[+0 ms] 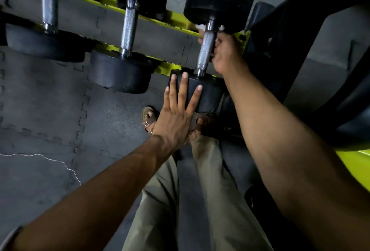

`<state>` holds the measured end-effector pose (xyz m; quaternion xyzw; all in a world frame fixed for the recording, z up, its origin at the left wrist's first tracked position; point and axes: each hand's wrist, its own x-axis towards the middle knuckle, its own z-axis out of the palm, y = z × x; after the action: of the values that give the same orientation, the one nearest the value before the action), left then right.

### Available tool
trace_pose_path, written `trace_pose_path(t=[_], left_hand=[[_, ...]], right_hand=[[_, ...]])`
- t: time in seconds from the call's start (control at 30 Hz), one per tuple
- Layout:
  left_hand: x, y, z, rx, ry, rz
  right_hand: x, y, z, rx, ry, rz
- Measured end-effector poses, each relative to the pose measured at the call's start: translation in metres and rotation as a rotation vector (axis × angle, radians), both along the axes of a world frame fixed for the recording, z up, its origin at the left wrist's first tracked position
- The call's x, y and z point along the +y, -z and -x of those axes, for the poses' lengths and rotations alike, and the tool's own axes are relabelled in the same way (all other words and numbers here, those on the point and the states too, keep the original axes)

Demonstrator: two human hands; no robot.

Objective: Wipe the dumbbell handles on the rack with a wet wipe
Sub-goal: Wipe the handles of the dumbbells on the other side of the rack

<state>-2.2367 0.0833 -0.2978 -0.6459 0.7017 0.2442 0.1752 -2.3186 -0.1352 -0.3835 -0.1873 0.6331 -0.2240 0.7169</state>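
Dumbbell handles are lying across the yellow rack [176, 18]; the right hand [224, 54] is curling around the rightmost handle [206, 52], clenching a wet wipe [201, 27] showing white at its top; the left hand [178, 110], fingers spread flat, is bracing the near weight head [208, 94]; working well probably means sliding along the knurling while twisting, keeping that brace firm.

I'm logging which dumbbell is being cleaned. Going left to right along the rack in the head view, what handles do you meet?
Left dumbbell handle → middle dumbbell handle → right dumbbell handle, gripped by the right hand with a white wet wipe; left hand steadies its near head.
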Motion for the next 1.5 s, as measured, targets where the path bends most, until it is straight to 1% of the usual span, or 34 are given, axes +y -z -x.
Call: trace_pose_path(t=[0.07, 0.1, 0.17, 0.2, 0.23, 0.27, 0.37, 0.43, 0.47, 0.53, 0.6, 0.63, 0.67, 0.73, 0.8, 0.83, 0.9, 0.97, 1.07, 1.13, 1.17, 1.23, 1.27, 1.3, 1.37, 1.4, 1.43, 1.5], left_hand=[[0.002, 0.000, 0.002, 0.006, -0.002, -0.009], [0.003, 0.000, 0.002, 0.005, -0.002, -0.005], [0.002, -0.001, 0.002, 0.006, -0.007, -0.005], [0.001, -0.001, 0.002, 0.010, -0.010, -0.006], [0.001, -0.002, 0.001, 0.014, -0.012, -0.011], [0.001, -0.003, 0.002, 0.011, -0.008, -0.014], [-0.001, -0.001, 0.002, -0.020, 0.011, 0.002], [-0.002, 0.001, 0.001, -0.025, 0.011, 0.004], [-0.001, 0.000, 0.001, -0.013, 0.008, -0.010], [0.002, 0.000, 0.002, -0.006, 0.013, -0.022], [0.001, 0.000, 0.003, -0.017, 0.019, -0.010], [0.001, -0.001, 0.003, -0.014, 0.015, -0.013], [0.000, -0.001, 0.003, -0.007, 0.014, -0.015], [0.001, -0.001, 0.002, 0.012, 0.008, -0.016], [0.002, 0.000, 0.002, 0.020, 0.002, -0.007], [0.002, 0.001, 0.001, 0.021, 0.000, -0.003], [0.001, 0.001, 0.002, 0.032, -0.003, 0.000], [-0.001, 0.001, 0.001, 0.039, 0.001, -0.004], [0.001, 0.001, 0.000, 0.034, -0.001, 0.002], [0.001, 0.001, 0.000, 0.035, -0.005, 0.017], [0.001, 0.000, 0.001, 0.034, -0.005, 0.016], [-0.001, -0.001, 0.001, 0.030, -0.002, 0.001], [-0.001, -0.002, 0.001, 0.033, -0.005, -0.010], [-0.002, -0.003, 0.001, 0.034, -0.009, -0.016], [-0.002, -0.004, 0.001, 0.029, -0.012, -0.019], [-0.001, -0.005, 0.002, 0.028, -0.015, -0.025], [-0.002, -0.006, 0.003, 0.028, -0.013, -0.030], [-0.003, -0.007, 0.003, 0.020, -0.009, -0.026]], right_hand=[[0.029, -0.004, 0.017, 0.209, -0.222, 0.052], [0.044, -0.005, 0.028, 0.280, -0.323, 0.085], [0.066, -0.012, 0.043, 0.373, -0.530, 0.145], [0.067, -0.013, 0.046, 0.392, -0.590, 0.155], [0.062, -0.014, 0.044, 0.394, -0.598, 0.157], [0.051, -0.015, 0.039, 0.396, -0.554, 0.160], [0.004, -0.015, 0.014, 0.451, -0.307, 0.185], [-0.005, -0.008, 0.001, 0.387, -0.129, 0.151], [0.003, -0.004, 0.000, 0.372, -0.099, 0.143], [0.033, -0.004, 0.006, 0.426, -0.092, 0.213], [0.050, -0.009, 0.013, 0.503, -0.118, 0.320], [0.052, -0.012, 0.015, 0.570, -0.161, 0.406], [0.052, -0.019, 0.015, 0.651, -0.217, 0.522], [0.053, -0.026, 0.013, 0.821, -0.389, 0.840], [0.051, -0.029, 0.010, 0.931, -0.579, 1.106], [0.045, -0.031, 0.008, 0.954, -0.650, 1.183], [0.029, -0.028, 0.008, 0.983, -0.731, 1.272], [0.018, -0.018, 0.015, 0.989, -0.841, 1.244], [0.035, -0.016, 0.023, 0.978, -1.239, 1.290], [0.029, -0.033, 0.023, 0.991, -1.406, 1.325], [0.020, -0.044, 0.017, 1.021, -1.465, 1.298], [0.000, -0.064, -0.002, 1.086, -1.651, 1.144], [-0.006, -0.070, -0.013, 1.087, -1.789, 1.027], [-0.006, -0.077, -0.024, 1.042, -1.947, 0.933], [0.006, -0.079, -0.040, 0.882, -2.243, 0.776], [0.013, -0.078, -0.045, 0.822, -2.320, 0.710], [0.017, -0.076, -0.047, 0.791, -2.345, 0.667], [0.015, -0.080, -0.048, 0.775, -2.336, 0.696]])
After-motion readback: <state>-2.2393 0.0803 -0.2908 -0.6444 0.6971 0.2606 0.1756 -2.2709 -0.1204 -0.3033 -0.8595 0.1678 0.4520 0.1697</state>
